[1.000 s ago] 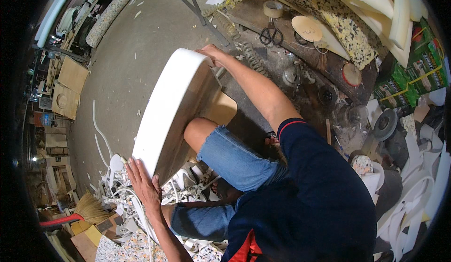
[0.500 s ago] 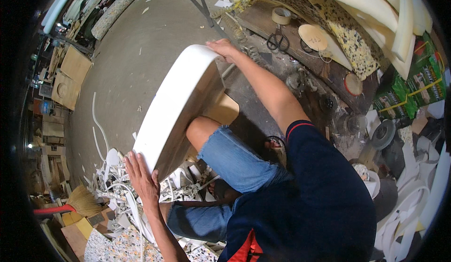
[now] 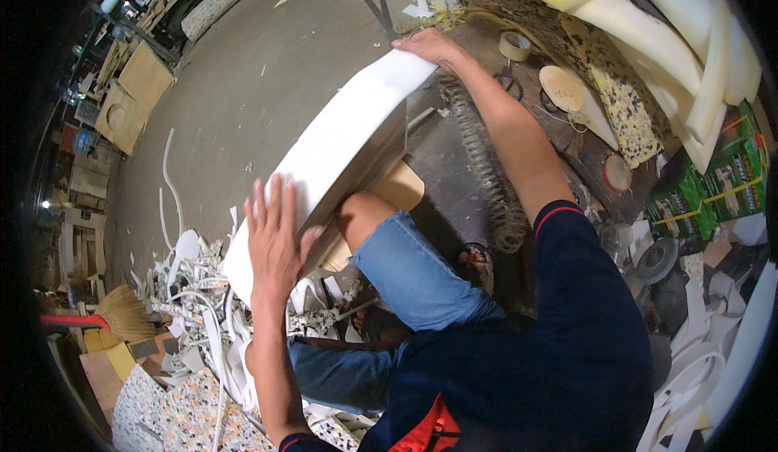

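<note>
A long wooden piece with a thick white foam strip [image 3: 356, 115] along its upper face lies slanted across my raised knee. Its brown side panel [image 3: 365, 160] faces me. My left hand [image 3: 275, 229] rests on the nearer part of the foam, fingers spread and stretched out, thumb toward the side edge. At the far end my right hand [image 3: 425, 45] is closed over the foam-covered corner; its fingertips are partly hidden. Beneath the piece shows a pale wooden board [image 3: 403, 184], close to my knee.
White foam offcuts [image 3: 194, 278] pile at the left beside a broom [image 3: 126, 312]. To the right, a coiled hose [image 3: 478, 152] lies near a low bench holding a tape roll [image 3: 515, 45], scissors [image 3: 509, 81] and a round pale disc [image 3: 561, 89]. Green packages [image 3: 713, 184] stand farther right.
The foam-covered piece has shifted rightward at its far end, together with my right hand. My left hand has slid up onto the foam's top, fingers spreading. The coiled hose shows more fully.
</note>
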A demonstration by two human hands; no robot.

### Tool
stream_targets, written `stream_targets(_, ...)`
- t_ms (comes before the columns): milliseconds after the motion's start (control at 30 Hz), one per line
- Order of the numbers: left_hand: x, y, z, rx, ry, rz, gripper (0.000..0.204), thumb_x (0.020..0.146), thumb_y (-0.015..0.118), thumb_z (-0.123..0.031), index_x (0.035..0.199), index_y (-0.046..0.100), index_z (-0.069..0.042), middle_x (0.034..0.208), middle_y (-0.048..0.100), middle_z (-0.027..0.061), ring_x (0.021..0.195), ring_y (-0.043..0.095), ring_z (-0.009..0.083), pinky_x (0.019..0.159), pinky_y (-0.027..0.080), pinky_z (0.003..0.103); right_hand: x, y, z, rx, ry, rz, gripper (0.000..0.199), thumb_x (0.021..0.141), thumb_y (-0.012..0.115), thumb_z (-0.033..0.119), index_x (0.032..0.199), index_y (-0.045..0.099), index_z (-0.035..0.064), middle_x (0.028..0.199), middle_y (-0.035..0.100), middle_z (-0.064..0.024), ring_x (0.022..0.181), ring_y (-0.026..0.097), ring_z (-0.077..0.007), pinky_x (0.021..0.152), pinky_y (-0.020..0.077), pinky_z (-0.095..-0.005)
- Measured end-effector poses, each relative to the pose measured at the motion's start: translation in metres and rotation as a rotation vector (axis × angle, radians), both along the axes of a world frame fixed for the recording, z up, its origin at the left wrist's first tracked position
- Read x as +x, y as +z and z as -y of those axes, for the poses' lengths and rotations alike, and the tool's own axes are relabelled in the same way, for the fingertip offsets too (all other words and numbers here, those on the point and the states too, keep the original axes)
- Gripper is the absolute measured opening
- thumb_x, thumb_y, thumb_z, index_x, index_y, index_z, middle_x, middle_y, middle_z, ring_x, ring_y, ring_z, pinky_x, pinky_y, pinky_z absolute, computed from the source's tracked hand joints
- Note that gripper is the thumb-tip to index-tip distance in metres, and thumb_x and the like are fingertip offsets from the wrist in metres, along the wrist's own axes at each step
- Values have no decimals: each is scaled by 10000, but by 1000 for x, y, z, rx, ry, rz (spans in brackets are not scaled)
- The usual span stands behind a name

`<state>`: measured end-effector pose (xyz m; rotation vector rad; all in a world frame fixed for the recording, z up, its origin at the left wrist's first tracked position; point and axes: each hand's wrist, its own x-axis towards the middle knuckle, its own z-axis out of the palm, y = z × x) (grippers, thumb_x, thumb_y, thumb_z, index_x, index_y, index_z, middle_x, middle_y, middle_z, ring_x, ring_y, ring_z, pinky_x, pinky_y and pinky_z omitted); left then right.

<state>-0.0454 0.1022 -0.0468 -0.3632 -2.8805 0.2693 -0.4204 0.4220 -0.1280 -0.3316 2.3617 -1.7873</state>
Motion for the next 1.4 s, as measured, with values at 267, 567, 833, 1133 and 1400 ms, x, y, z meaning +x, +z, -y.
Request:
stream_targets(267,-67,-7,-61,48,-20,31,936,902,578,-622,1554,323,-1,1635,282,182,1527,198,406,1233,198,550,77,54,24,660,-270,-563,747,970,557,579,1305,554,-89,1327,574,-283,1209,576,-360,984,479,-505)
stream_targets(567,14,-35,7,160,207,-158,929,956,466,-660,1544,312,41,1643,235,224,1534,154,426,1223,143,597,172,59,84,865,270,-682,859,1005,366,648,1557,304,-6,1647,215,-226,1545,167,-354,1228,152,-574)
stream_targets(833,102,-94,109,1974,680,-254,939,1009,215,-730,1551,299,32,1564,391,197,1476,304,303,1221,202,432,224,75,139,1219,259,-784,889,1005,326,655,1601,168,15,1675,136,-195,1558,97,-350,1231,88,-611)
stream_targets(1133,101,-97,97,2175,524,-407,876,1013,210,-719,1568,291,-46,1558,397,166,1436,388,280,1200,279,406,363,52,281,798,613,-1091,1118,868,377,840,1554,290,-38,1621,253,-269,1527,207,-399,1226,123,-594)
stream_targets(1400,106,-99,85,2346,556,-523,944,1000,174,-740,1580,210,4,1595,329,193,1471,338,297,1212,278,408,390,71,298,624,907,-1166,1061,878,450,784,1482,386,-86,1567,350,-270,1509,257,-379,1213,198,-568)
